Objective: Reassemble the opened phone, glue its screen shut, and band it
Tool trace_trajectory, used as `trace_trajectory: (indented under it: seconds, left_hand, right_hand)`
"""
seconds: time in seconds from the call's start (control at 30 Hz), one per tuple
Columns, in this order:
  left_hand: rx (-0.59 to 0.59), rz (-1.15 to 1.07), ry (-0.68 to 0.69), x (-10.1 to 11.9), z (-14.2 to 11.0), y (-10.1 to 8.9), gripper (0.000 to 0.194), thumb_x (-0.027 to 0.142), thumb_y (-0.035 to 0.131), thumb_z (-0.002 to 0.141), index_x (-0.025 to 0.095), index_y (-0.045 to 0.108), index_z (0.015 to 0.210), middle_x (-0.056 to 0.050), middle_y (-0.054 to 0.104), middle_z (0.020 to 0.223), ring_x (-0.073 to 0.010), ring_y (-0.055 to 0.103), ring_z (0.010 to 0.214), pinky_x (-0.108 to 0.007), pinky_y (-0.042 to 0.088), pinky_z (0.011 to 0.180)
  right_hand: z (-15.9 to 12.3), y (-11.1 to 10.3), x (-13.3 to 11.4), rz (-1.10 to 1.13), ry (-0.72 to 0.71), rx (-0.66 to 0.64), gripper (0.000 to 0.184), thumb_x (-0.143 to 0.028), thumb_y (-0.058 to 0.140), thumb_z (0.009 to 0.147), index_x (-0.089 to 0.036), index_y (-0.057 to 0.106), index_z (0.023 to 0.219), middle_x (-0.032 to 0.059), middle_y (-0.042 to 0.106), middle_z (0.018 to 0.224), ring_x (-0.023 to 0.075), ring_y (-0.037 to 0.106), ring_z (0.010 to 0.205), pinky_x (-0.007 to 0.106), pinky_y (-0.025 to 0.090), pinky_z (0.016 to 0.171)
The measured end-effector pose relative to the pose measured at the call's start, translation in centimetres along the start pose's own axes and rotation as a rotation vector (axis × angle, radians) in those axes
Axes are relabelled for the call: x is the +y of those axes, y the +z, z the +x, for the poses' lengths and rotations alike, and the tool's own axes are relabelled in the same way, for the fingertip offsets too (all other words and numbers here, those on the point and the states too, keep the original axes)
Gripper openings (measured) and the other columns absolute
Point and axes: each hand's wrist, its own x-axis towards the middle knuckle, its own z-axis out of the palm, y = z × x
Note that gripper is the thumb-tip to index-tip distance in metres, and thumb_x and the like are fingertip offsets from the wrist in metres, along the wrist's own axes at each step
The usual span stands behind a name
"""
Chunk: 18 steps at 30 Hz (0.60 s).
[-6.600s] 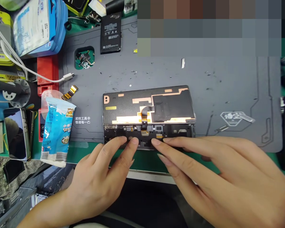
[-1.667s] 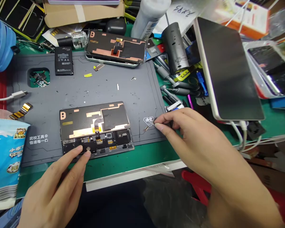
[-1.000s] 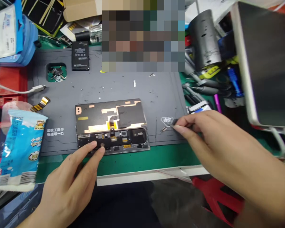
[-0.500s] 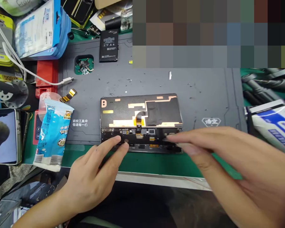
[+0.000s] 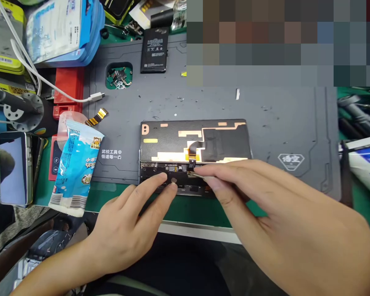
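An opened phone frame [image 5: 156, 171] lies at the front edge of the grey mat, its dark inner parts showing. Just behind it, the phone's screen panel [image 5: 172, 150] rests back side up, with copper-coloured strips. A short black flex cable [image 5: 192, 153] joins the panel to the frame. My left hand [image 5: 126, 222] has two fingers apart, their tips pressing on the frame's left half. Between thumb and forefinger, my right hand [image 5: 265, 209] pinches a thin metal tool [image 5: 198, 175] whose tip is at the connector below the cable. The hand hides the frame's right end.
A black battery [image 5: 154, 51] lies farther back on the mat [image 5: 212, 102]. To the left are a blue snack packet [image 5: 77, 168], a loose gold flex cable [image 5: 98, 117], a white charging cable [image 5: 96, 96] and another phone [image 5: 15, 168]. Part of the upper right is pixelated.
My right hand has moved left along the frame, from its right end to the connector near the middle. My left hand keeps its place on the frame. The whole view has shifted slightly.
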Motion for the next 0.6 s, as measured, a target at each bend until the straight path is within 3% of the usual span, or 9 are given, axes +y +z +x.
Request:
trace_trajectory:
  seconds: [0.17, 0.4, 0.6]
  left_hand:
    - [-0.014, -0.015, -0.019, 0.02, -0.32, 0.16, 0.050, 0.002, 0.062, 0.102, 0.009, 0.064, 0.151, -0.017, 0.067, 0.151, -0.0230, 0.072, 0.114, -0.034, 0.063, 0.090]
    - [-0.004, 0.001, -0.023, 0.10, -0.37, 0.16, 0.053, 0.001, 0.063, 0.099, 0.011, 0.064, 0.151, -0.016, 0.069, 0.148, -0.0226, 0.073, 0.109, -0.033, 0.064, 0.086]
    - [-0.020, 0.004, -0.024, -0.02, -0.41, 0.15, 0.054, 0.001, 0.062, 0.099, 0.011, 0.064, 0.152, -0.016, 0.069, 0.150, -0.0236, 0.074, 0.112, -0.034, 0.065, 0.087]
  right_hand:
    - [-0.01, 0.20, -0.07, 0.008, -0.015, 0.001, 0.025, -0.029, 0.048, 0.117, -0.023, 0.072, 0.116, 0.0008, 0.077, 0.107, 0.0145, 0.074, 0.095, 0.023, 0.061, 0.089]
    - [-0.30, 0.42, 0.04, -0.069, -0.057, 0.023, 0.021, -0.024, 0.051, 0.114, -0.022, 0.072, 0.117, 0.0040, 0.077, 0.106, 0.0226, 0.069, 0.094, 0.036, 0.057, 0.080]
    - [-0.06, 0.13, -0.32, -0.082, -0.073, 0.026, 0.017, -0.020, 0.059, 0.112, -0.017, 0.074, 0.117, 0.0053, 0.078, 0.108, 0.0200, 0.069, 0.095, 0.032, 0.054, 0.087]
